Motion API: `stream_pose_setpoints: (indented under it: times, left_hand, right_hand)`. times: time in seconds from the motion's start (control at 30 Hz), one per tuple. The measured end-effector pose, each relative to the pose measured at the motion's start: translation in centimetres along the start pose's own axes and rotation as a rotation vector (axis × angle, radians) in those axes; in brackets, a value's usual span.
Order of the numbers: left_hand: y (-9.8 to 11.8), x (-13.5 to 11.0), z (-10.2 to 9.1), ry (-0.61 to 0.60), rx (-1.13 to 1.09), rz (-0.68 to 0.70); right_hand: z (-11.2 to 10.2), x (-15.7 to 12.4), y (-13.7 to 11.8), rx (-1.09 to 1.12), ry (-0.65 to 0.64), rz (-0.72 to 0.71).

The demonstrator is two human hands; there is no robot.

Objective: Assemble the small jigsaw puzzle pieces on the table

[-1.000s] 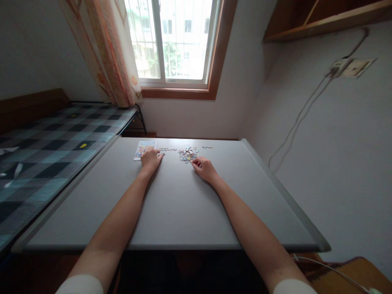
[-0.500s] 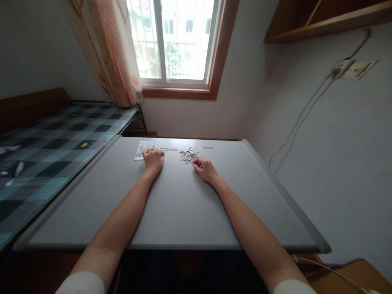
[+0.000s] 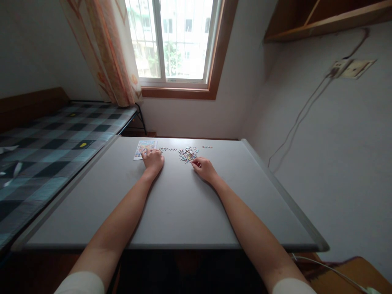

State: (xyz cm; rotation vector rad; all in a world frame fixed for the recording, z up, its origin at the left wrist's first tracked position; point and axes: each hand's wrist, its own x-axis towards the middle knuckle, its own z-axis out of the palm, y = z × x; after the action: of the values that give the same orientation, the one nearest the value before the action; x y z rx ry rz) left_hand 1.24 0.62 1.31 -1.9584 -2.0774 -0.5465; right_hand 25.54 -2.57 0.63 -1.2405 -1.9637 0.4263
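A pile of small multicoloured jigsaw puzzle pieces [image 3: 187,155] lies near the far side of the grey table [image 3: 171,204]. My right hand [image 3: 204,168] rests at the pile's near right edge, thumb and fingers pinched together; whatever is between the fingertips is too small to make out. My left hand [image 3: 153,160] lies over the lower right part of a printed picture sheet [image 3: 142,145], fingers apart and holding nothing. Between the sheet and the pile runs a row of puzzle pieces [image 3: 168,149]. A shorter row of pieces [image 3: 207,147] sits to the right of the pile.
On the left stands a bed with a checked cover [image 3: 101,126]. Beyond the table are a window [image 3: 183,49] and a curtain [image 3: 113,61]. A cable [image 3: 301,110] hangs from a socket [image 3: 339,68] on the right wall, below a wooden shelf [image 3: 330,24].
Both hands keep nearly the same places, with slight finger movement on the left. The whole view has shifted a little; the pile and rows look unchanged.
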Motion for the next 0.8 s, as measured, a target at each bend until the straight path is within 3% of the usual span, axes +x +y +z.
stream_pose_setpoints:
  times: [0.4, 0.8]
  left_hand:
    - [0.06, 0.08, -0.41, 0.118, -0.023, 0.028]
    - [0.30, -0.10, -0.28, 0.008, -0.018, 0.007]
  right_hand:
    - [-0.01, 0.03, 0.02, 0.006, -0.004, -0.007]
    - [-0.10, 0.03, -0.20, -0.006, -0.007, 0.000]
